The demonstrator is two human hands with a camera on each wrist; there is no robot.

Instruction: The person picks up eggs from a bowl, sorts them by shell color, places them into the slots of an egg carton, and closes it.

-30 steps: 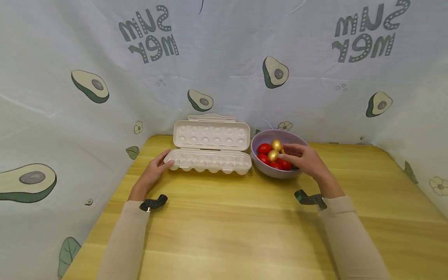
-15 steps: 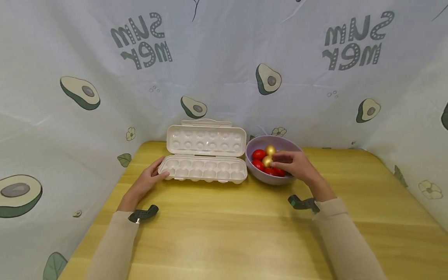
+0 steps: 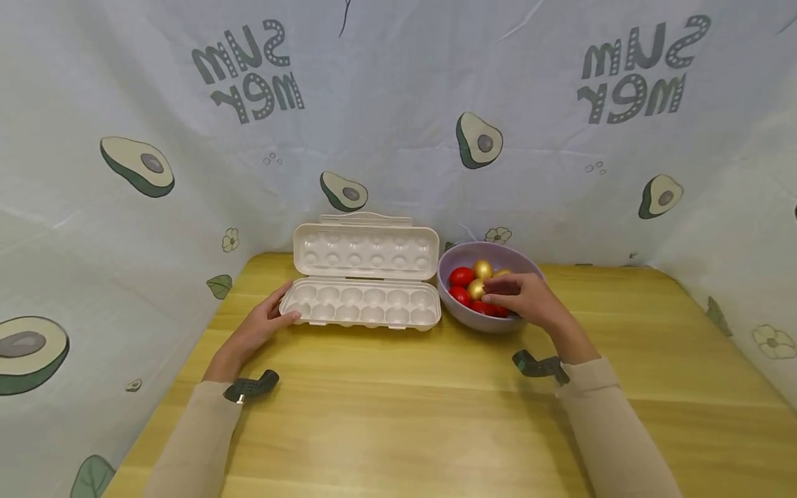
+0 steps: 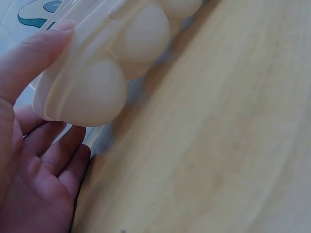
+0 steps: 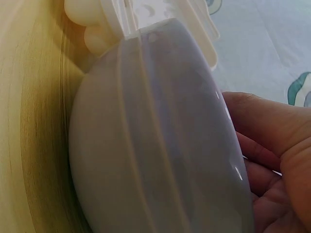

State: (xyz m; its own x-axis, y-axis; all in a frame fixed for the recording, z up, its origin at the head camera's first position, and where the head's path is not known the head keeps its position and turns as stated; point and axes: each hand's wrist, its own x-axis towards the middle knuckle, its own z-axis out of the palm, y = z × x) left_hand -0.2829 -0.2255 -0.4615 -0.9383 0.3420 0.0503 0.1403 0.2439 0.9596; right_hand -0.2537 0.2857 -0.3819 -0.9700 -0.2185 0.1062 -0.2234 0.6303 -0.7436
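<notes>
An off-white plastic egg box [image 3: 361, 302] stands with its lid [image 3: 366, 250] raised at the back. Its cups hold no eggs. My left hand [image 3: 261, 328] holds the box's left end, thumb on the front rim and fingers at the side and beneath, as the left wrist view [image 4: 43, 155] shows. To the right is a purple bowl [image 3: 461, 319] with several red eggs [image 3: 461, 277] and gold eggs [image 3: 482, 269]. My right hand [image 3: 529, 299] reaches over its right rim, thumb and fingers apart beside a gold egg. In the right wrist view the bowl wall [image 5: 146, 145] hides the fingertips.
Box and bowl stand close together towards the back of a wooden table [image 3: 386, 415]. Behind them hangs a pale curtain [image 3: 386, 104] printed with avocados. Each wrist wears a dark camera band [image 3: 252, 386].
The head view has shifted slightly. My right hand has lowered a little into the bowl, its thumb and fingers nearer the eggs. My left hand stays on the egg box.
</notes>
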